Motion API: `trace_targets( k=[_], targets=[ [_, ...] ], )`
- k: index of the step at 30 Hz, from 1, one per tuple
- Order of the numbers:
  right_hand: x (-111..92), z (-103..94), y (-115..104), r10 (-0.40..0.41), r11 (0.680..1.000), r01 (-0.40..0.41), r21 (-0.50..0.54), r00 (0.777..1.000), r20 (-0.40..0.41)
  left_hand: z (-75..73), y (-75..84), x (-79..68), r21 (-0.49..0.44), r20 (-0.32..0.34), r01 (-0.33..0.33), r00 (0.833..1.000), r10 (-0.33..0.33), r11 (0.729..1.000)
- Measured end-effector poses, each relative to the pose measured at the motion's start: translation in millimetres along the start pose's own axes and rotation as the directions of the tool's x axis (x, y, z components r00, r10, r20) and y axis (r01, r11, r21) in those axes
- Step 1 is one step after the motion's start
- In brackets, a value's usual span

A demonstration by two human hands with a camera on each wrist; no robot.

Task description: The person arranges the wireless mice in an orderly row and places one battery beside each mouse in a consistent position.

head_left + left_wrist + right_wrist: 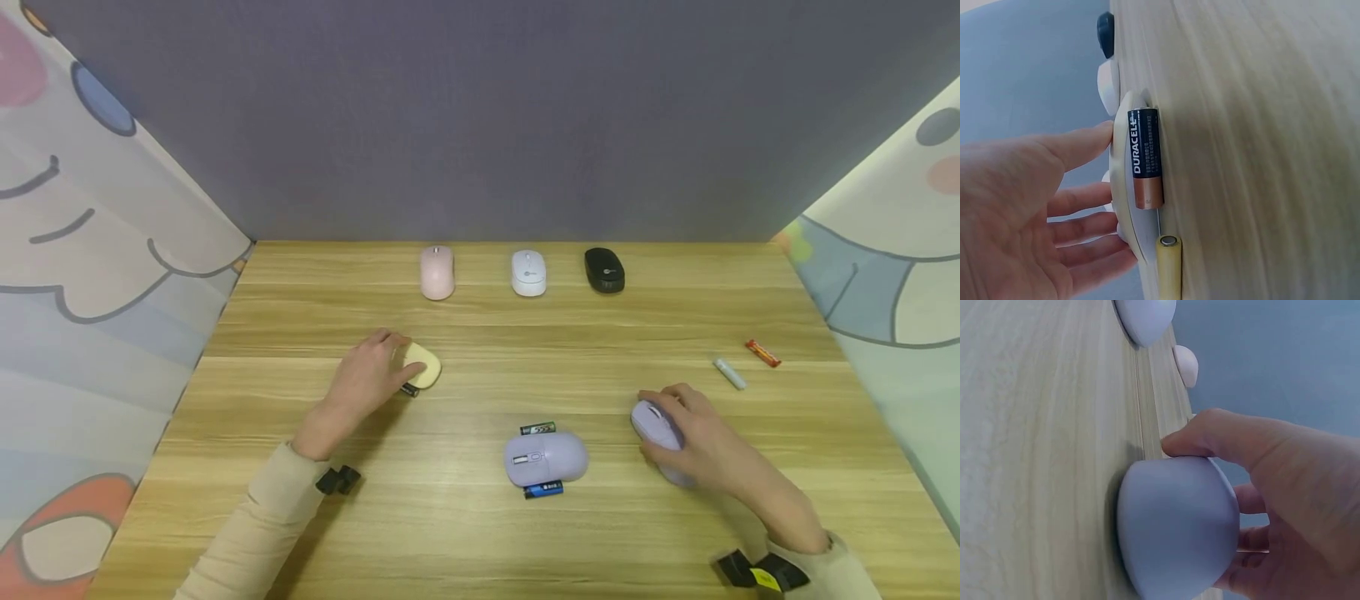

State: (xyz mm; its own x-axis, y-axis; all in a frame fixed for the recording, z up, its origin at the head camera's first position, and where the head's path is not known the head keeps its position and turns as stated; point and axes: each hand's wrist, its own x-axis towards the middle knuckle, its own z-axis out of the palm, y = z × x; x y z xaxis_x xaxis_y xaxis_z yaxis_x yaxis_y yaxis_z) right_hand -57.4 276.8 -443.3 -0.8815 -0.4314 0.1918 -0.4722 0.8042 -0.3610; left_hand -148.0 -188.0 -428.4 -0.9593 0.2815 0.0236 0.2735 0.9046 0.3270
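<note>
Thumb and fingers of my left hand (363, 375) grip a pale yellow computer mouse (426, 365) on the wooden table. Beside that mouse, in the left wrist view, lie a black and copper Duracell battery (1145, 147) and a yellow battery (1169, 269). Over to the right, my right hand (708, 446) holds a lavender mouse (652, 423) by its sides; its rounded end (1175, 525) fills much of the right wrist view. Another lavender mouse (564, 457) lies between the hands, with a green-and-black battery (537, 428) behind it and a blue battery (543, 489) in front.
Along the back of the table (337, 292) stand a pink mouse (437, 275), a white mouse (528, 275) and a black mouse (603, 271). A pale battery (730, 373) and a red battery (762, 353) lie at the right. A grey panel (510, 125) rises behind.
</note>
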Motion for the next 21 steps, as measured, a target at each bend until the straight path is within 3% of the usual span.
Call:
trace_targets(
  k=[9, 21],
  targets=[
    [15.4, -3.4, 6.0, -0.019, 1.000, 0.018, -0.009, 0.999, -0.042, 1.0, 0.8, -0.7, 0.009, -0.017, -0.007, 1.000, 0.007, 1.000],
    [45.8, -12.7, 12.8, 0.104, 0.994, -0.104, 0.032, 0.994, 0.016, 2.4, 0.0, -1.0, 0.007, -0.033, -0.020, 0.999, 0.021, 1.000]
  ],
)
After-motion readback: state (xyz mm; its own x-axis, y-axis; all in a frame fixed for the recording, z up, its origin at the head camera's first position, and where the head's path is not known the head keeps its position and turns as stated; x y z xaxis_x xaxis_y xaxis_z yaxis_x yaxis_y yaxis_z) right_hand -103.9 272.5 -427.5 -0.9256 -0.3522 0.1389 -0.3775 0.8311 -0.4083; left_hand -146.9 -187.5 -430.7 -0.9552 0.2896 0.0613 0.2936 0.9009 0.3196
